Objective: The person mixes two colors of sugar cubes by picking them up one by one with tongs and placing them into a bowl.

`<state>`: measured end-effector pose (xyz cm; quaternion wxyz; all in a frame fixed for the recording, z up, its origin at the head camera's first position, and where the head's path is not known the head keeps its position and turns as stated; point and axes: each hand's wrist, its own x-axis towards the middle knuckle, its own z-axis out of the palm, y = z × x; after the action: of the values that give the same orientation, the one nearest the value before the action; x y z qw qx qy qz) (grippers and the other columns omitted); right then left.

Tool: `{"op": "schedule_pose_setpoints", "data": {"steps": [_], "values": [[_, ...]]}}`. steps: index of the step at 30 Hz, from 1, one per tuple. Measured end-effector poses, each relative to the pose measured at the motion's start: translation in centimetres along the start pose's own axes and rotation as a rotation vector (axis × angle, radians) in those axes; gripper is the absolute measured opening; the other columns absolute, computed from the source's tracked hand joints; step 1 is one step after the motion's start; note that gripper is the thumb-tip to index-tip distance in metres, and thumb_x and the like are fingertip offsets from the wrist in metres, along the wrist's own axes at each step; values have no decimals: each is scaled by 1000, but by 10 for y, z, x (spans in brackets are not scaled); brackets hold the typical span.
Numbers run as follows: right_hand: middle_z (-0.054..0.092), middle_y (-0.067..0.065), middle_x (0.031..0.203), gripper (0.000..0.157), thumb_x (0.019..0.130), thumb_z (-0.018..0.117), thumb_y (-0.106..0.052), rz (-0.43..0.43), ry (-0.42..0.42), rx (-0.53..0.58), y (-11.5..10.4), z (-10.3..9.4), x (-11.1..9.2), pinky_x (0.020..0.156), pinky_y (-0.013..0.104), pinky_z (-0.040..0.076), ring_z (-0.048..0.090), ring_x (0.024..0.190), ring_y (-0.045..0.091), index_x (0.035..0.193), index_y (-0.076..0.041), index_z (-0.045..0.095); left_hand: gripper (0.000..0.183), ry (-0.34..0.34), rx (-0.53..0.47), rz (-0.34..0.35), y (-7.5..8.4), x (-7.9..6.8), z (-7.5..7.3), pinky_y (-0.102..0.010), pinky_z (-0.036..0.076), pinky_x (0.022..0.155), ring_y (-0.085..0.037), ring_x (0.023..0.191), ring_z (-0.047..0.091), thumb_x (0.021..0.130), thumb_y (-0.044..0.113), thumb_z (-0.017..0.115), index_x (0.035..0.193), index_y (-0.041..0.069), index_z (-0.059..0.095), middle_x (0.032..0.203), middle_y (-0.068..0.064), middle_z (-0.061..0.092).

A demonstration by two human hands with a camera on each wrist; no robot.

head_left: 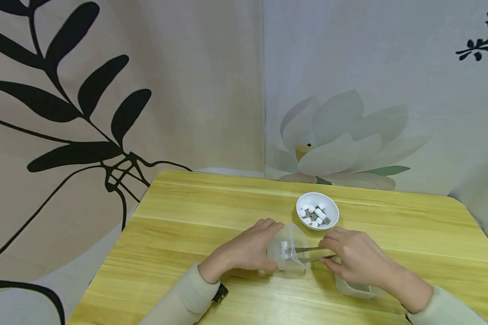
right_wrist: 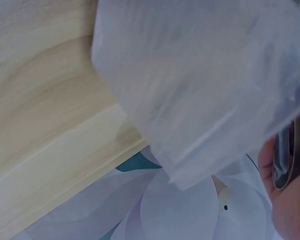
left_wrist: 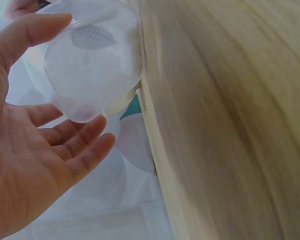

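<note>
My left hand [head_left: 247, 249] holds a clear plastic container [head_left: 293, 231] tipped on its side, its mouth facing right. In the left wrist view, thumb and fingers of that hand [left_wrist: 32, 145] lie on opposite sides of the container [left_wrist: 85, 75]. My right hand [head_left: 359, 257] grips metal tongs [head_left: 309, 249], whose ends reach through the mouth. Small white pieces [head_left: 284, 247] show inside by the tong tips; whether the tips pinch one, I cannot tell. The tongs' bent end [right_wrist: 285, 170] is by the palm in the right wrist view.
Behind the hands, a white bowl [head_left: 335, 208] contains several white pieces [head_left: 319, 213] and grey ones [head_left: 326, 220]. A second translucent container [head_left: 355, 290] stands beneath my right hand, partly hidden. The wooden table [head_left: 211, 203] ends at a printed curtain [head_left: 211, 90].
</note>
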<state>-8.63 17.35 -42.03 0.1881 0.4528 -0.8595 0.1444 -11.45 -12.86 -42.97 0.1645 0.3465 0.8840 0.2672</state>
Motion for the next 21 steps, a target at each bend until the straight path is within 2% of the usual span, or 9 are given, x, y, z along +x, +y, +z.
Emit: {"op": "schedule_pose_setpoints", "data": {"steps": [8, 15, 18, 21], "values": [[65, -9, 89, 28, 70, 90, -16, -28, -21, 15, -3, 3, 3, 59, 19, 50, 56, 77, 4, 92, -16, 72, 103, 9, -5, 6, 0, -1, -1, -35, 42, 113, -16, 133, 44, 73, 21, 86, 161, 6, 35, 147, -4, 48], [66, -10, 90, 25, 72, 88, -18, 22, 23, 36, -1, -4, -2, 55, 17, 46, 58, 76, 4, 93, -17, 74, 104, 10, -3, 11, 0, 0, 0, -35, 42, 114, -17, 134, 44, 72, 22, 87, 161, 5, 35, 147, -5, 48], [69, -10, 92, 14, 88, 81, -29, 57, 40, 37, 2, -8, -4, 55, 18, 46, 62, 78, 5, 94, -17, 75, 104, 6, -4, 4, 0, -1, -1, -35, 41, 115, -17, 134, 44, 72, 21, 87, 161, 6, 35, 148, -5, 48], [70, -10, 93, 31, 102, 63, -47, 96, 58, 33, 6, -14, -8, 54, 17, 45, 63, 78, 5, 94, -19, 75, 104, 5, -7, 3, 0, 0, 0, -35, 41, 115, -17, 134, 44, 72, 21, 87, 161, 6, 35, 148, -5, 48]]}}
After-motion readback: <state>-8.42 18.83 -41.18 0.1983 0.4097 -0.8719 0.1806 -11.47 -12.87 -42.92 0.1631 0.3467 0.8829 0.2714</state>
